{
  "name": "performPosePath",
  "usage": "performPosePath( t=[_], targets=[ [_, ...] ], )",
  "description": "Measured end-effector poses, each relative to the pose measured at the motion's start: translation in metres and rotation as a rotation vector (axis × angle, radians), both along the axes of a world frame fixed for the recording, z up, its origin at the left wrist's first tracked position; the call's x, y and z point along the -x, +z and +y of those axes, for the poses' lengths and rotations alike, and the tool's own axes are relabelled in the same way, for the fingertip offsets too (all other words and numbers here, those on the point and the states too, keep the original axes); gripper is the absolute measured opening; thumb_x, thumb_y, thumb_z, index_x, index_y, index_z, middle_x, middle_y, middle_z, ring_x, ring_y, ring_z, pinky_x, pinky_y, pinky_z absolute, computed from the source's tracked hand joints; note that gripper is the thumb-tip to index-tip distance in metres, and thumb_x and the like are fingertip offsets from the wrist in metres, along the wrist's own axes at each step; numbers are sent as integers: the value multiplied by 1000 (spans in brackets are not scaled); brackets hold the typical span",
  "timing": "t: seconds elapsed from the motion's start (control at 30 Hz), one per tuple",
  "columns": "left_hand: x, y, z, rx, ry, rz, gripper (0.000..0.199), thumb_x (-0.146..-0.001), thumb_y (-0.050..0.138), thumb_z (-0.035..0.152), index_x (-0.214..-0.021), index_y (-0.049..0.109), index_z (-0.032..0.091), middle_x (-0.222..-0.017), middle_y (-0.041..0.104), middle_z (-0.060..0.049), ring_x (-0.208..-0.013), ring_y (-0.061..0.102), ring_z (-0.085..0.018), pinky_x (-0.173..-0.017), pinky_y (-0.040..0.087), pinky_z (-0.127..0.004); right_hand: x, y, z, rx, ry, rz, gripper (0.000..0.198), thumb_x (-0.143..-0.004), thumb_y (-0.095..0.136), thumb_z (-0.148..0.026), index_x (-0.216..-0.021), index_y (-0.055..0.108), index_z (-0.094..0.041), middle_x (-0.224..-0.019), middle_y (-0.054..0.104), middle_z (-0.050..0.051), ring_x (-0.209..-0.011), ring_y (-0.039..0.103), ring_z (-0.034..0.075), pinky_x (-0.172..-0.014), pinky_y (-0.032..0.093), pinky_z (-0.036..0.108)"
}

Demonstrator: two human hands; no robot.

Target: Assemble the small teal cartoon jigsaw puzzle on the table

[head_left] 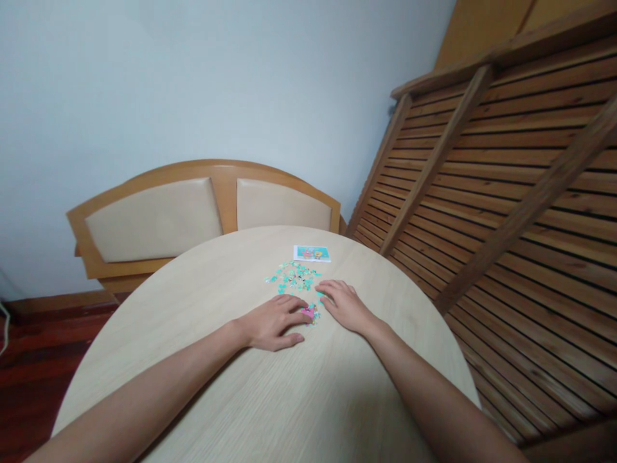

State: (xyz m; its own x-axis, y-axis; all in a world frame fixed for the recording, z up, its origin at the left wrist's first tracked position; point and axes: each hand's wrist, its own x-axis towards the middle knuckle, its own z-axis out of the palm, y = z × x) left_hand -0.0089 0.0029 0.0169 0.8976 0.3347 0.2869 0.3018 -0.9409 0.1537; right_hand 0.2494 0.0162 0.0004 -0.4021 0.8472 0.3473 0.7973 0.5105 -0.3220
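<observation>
Both forearms stretch forward, left hand (272, 321) and right hand (345, 305) lying palm-down, fingers loosely spread, fingertips nearly meeting.

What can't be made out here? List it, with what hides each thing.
Head view only:
- Picture on the small card: too small to read.
- Single puzzle pieces: too small; shapes and prints blur together.
- Pink piece: partly covered by the left hand; grip unclear.
- What lies under the right hand: hidden by the palm.
- Table: near edge cut off by the frame.
</observation>
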Motion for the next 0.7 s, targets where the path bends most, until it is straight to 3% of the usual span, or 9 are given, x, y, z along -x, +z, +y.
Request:
performPosePath(
  t=[0.23,0.47,0.7],
  targets=[
    [1,-1,1,0,-11,-27,41,-96,51,45,-131,56,24,-131,55,-14,-118,54,-30,-104,41,-43,27,2,11,-4,51,-66,34,-101,43,-27,-131,59,-23,-135,61,9,-126,49,23,-104,35,41],
    [1,-2,3,11,-33,-25,40,-96,52,42,-131,57,23,-133,56,-14,-121,54,-29,-106,41,-43,53,16,45,4,40,-141,34,-101,41,-26,-128,63,-23,-134,60,9,-123,47,25,-103,35,43],
    [2,-5,5,9,-36,-52,41,-96,52,42,-132,56,23,-138,53,-14,-122,53,-30,-106,41,-45,70,6,64,34,144,-145,37,-99,43,-20,-124,67,-32,-136,58,4,-125,45,24,-104,34,42]
  ],
)
